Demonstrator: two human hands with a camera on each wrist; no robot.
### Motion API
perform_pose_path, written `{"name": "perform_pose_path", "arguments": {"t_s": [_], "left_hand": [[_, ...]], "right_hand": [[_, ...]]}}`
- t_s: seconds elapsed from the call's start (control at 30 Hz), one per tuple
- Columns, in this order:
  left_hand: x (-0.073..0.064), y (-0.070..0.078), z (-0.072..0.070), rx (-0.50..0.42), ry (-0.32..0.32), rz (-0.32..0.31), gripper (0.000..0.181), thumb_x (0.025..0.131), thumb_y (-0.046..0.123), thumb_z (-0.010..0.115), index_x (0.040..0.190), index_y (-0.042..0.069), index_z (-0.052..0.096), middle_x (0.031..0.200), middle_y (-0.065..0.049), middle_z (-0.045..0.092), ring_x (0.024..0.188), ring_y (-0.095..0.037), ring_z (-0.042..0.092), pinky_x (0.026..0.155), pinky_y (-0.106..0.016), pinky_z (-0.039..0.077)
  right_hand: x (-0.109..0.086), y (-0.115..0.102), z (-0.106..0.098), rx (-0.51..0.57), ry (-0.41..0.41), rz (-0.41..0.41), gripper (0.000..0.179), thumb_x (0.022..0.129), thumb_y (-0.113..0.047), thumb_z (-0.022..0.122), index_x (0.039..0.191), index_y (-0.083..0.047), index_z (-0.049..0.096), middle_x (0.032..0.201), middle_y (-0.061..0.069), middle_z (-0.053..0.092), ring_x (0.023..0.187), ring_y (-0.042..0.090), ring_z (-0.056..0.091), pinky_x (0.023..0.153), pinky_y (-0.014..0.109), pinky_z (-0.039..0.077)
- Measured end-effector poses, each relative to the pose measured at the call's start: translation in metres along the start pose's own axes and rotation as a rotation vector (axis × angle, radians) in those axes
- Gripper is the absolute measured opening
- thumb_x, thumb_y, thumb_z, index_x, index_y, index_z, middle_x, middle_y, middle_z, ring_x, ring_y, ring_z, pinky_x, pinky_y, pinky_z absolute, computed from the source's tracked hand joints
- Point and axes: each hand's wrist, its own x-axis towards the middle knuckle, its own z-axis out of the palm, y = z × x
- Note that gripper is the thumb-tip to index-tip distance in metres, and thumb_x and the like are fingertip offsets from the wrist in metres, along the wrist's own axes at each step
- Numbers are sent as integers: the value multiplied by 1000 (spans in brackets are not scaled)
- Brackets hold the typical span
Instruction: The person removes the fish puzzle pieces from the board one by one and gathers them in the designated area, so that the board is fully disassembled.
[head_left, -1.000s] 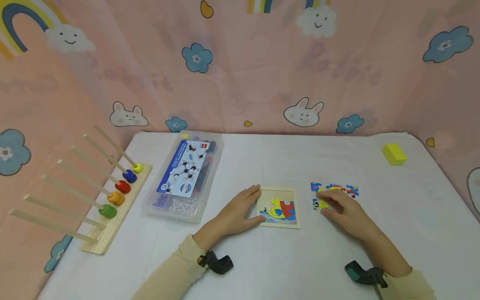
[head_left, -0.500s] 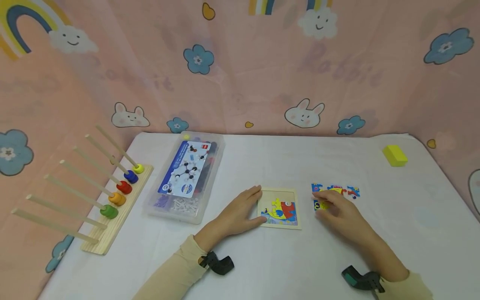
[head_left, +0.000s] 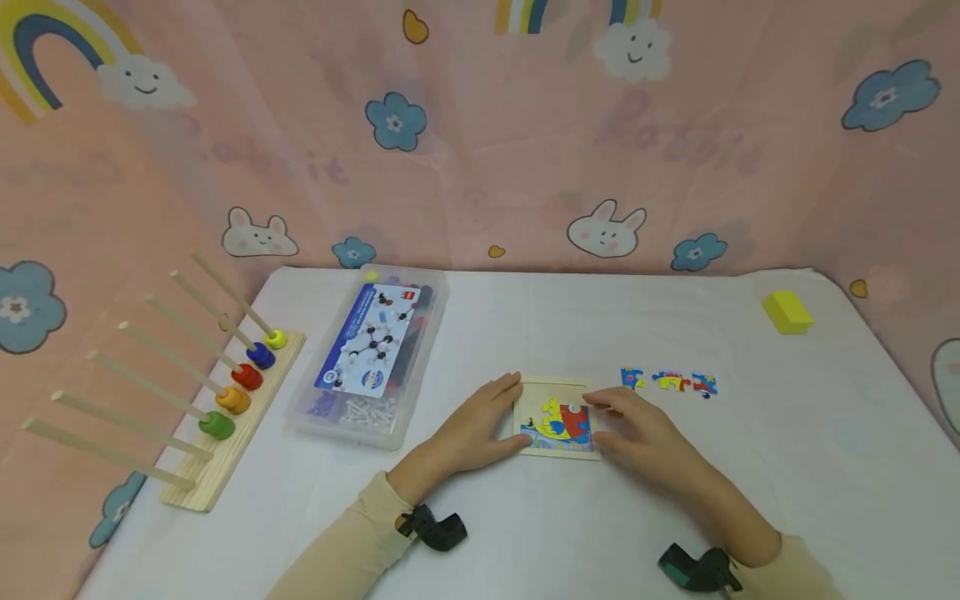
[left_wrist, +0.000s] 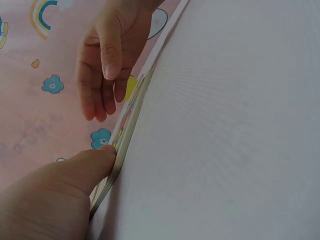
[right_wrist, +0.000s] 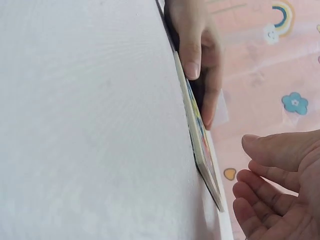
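A square wooden jigsaw tray (head_left: 555, 388) lies on the white cloth, its lower part filled with yellow, red and blue puzzle pieces (head_left: 558, 421). My left hand (head_left: 474, 425) rests at its left side, thumb on the lower left corner and fairly straight fingers reaching the upper left corner. In the left wrist view the left thumb (left_wrist: 95, 165) presses the tray's edge. At the tray's right edge hovers my right hand (head_left: 652, 437); thumb and fingers (right_wrist: 255, 195) are apart and loosely bent, with nothing visible between them. Three loose puzzle pieces (head_left: 671, 381) lie beyond it.
Left of the hands lies a clear plastic case (head_left: 367, 358) with a molecule-model label. Farther left stands a wooden peg rack (head_left: 258, 433) with coloured beads. A yellow block (head_left: 787, 312) sits at the back right, and a pink patterned curtain rises behind the table.
My right hand has moved left from the loose pieces to the tray's right edge. The lower yellow loose piece no longer shows; the hand may cover its spot. My left hand has stayed put.
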Motion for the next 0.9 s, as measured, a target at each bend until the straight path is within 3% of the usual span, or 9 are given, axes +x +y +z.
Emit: {"name": "perform_pose_path", "arguments": {"t_s": [0.23,0.47,0.9], "left_hand": [[0,-2,1,6,0,-2,76,88,45,62,146,4,35,155,-8,29,143,-22,28,118,-34,25],[1,-3,2,1,3,7,77,88,46,62,146,4,35,155,-7,29,142,-22,28,117,-34,25],[0,-2,-1,-9,4,9,77,88,45,62,146,3,35,155,-7,29,143,-22,27,117,-36,26]], "right_hand": [[16,-10,13,15,-42,22,48,84,-10,70,129,-6,55,125,6,58,112,20,56,97,45,48],[28,-17,22,-6,-79,67,51,84,-12,71,131,-5,52,125,8,56,105,19,55,94,41,51],[34,-20,26,-56,-120,110,51,84,-10,70,132,-3,53,126,13,51,110,25,52,98,48,47]]}}
